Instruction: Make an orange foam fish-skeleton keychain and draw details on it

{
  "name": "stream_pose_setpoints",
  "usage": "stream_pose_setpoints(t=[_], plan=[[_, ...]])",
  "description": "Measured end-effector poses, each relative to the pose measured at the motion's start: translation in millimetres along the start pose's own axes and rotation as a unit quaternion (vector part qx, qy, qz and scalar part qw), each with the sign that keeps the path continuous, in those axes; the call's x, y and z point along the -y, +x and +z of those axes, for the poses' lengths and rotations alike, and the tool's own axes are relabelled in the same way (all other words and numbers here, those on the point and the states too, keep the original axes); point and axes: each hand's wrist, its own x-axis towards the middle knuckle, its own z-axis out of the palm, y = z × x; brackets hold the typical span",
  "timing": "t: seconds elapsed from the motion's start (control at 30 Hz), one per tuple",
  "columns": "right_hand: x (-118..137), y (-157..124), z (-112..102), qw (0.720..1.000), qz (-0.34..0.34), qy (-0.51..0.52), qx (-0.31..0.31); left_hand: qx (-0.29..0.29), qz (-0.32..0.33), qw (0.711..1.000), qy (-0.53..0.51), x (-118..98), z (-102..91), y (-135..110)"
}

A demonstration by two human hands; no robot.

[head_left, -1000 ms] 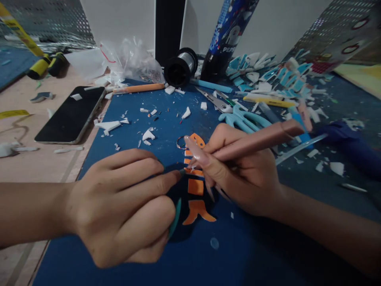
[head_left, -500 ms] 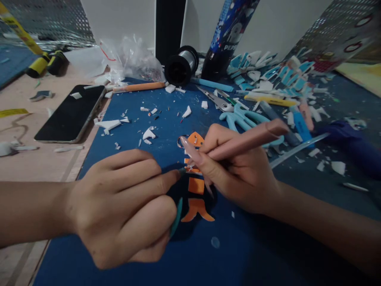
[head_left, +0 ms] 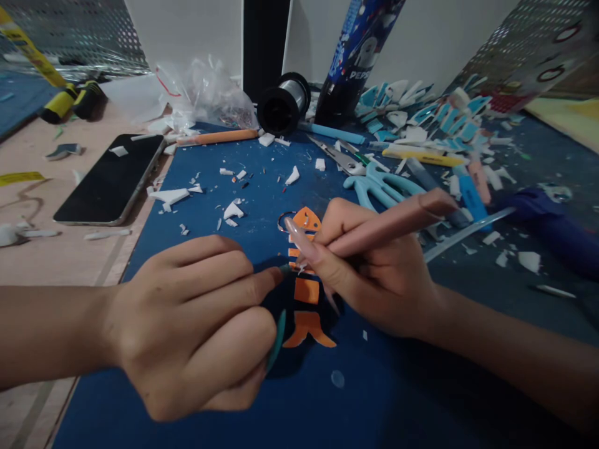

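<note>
My right hand [head_left: 374, 268] grips a pinkish-brown marker [head_left: 384, 227], its far end pointing up to the right and its tip hidden behind the fingers. Beneath the fingers lies a row of orange cut-outs shaped like a fish: a head [head_left: 306, 218] with a metal ring [head_left: 282, 221] at its side, narrow strips [head_left: 293, 252], a square piece [head_left: 306, 290] and a forked tail [head_left: 309, 328]. My left hand [head_left: 196, 324] is curled closed, one fingertip touching the edge of a strip; what its other fingers hold, if anything, is hidden.
Light-blue scissors [head_left: 374, 178] lie beyond my right hand, near several markers and a pile of white and blue scraps [head_left: 449, 112]. A black spool [head_left: 283, 106] and a Pepsi bottle [head_left: 358, 62] stand behind. A phone [head_left: 112, 178] rests at left. White bits dot the blue mat [head_left: 210, 411].
Both hands stay almost in place. The marker and my right hand have shifted very slightly, and the view has moved a little.
</note>
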Motion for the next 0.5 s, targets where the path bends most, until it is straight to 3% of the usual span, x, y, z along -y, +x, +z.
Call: stream_pose_setpoints(t=[0.17,0.33,0.5], plan=[[1.8,-0.1,-1.7,0.999,-0.017,-0.006,-0.03,0.007,0.005,1.0,-0.012,1.0,0.9,0.2],[-0.9,0.5,-1.8,1.0,-0.012,-0.016,-0.017,0.002,0.008,1.0,-0.015,3.3,3.6,0.0],[0.3,0.7,-2.2,1.0,-0.019,-0.012,-0.016,-0.003,0.059,0.998,-0.023,7.1,-0.7,3.4]])
